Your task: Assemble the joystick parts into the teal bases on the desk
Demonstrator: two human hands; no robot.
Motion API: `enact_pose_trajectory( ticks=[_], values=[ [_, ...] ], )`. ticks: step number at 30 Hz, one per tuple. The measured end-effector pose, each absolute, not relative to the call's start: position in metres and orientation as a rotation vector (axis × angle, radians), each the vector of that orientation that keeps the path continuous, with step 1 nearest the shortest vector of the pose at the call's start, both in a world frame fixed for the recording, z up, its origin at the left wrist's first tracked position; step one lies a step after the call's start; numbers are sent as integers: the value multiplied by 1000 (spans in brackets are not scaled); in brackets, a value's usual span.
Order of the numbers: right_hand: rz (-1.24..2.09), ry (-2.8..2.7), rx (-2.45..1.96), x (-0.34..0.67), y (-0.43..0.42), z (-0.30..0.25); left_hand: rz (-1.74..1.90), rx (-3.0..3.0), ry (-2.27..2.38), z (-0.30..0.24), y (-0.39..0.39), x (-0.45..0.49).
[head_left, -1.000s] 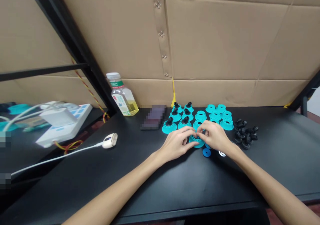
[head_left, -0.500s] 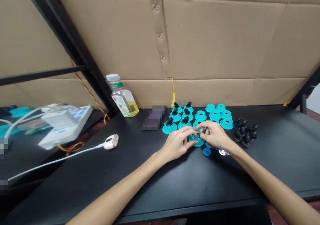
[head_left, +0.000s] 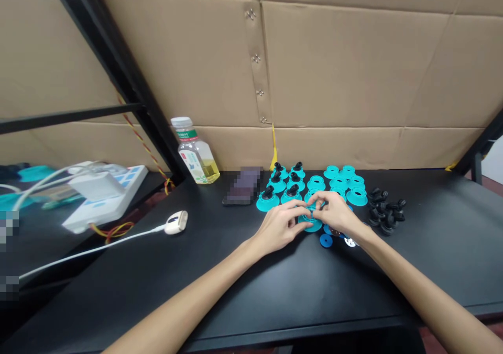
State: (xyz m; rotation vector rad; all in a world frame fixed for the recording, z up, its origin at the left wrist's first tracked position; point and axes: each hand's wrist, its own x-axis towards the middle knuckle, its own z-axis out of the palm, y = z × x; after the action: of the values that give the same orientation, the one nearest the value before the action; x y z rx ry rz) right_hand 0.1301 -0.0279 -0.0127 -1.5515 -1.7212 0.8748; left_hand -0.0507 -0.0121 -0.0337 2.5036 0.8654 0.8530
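Observation:
A teal flanged cup stands on the black table, its flared side down. My left hand grips it from the left, thumb at the near rim and fingers along the far side. From the right, my right hand is closed, its fingertips pinched over the cup's central opening; whatever they hold there is hidden. Close by on the near side lie a blue disc and a white-silver disc. More small parts beneath my right hand are partly covered.
Left of the hands stand several teal cups with black fittings; behind are several bare teal cups. Loose black fittings are heaped at right. A phone, a bottle, a cabled white device and a power strip lie leftward.
My right fingertips have moved slightly inward over the cup's opening, covering more of it. My left hand keeps its grip. The whole view has shifted a little.

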Motion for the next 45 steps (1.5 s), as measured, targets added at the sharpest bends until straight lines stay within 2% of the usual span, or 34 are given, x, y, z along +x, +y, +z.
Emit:
enact_pose_trajectory(
  ticks=[7, 15, 23, 29, 36, 45],
  values=[
    [840, -1716, -1513, 126, -33, -4, 854, 2511, 877, -33, -12, -51],
    [995, -1616, -1572, 123, -32, -9, 892, 2372, 852, -37, -8, -49],
    [735, -1790, -1446, 142, -25, -9, 867, 2225, 846, -37, -6, -50],
    [369, -1881, -1542, 183, -20, -2, 912, 2356, 841, -36, -5, -50],
    [464, -2211, -1654, 199, -26, 4, 837, 2332, 888, -38, -6, -51],
    [347, -2320, -1815, 194, -31, 11, 798, 2501, 919, -35, -10, -51]
  ],
)
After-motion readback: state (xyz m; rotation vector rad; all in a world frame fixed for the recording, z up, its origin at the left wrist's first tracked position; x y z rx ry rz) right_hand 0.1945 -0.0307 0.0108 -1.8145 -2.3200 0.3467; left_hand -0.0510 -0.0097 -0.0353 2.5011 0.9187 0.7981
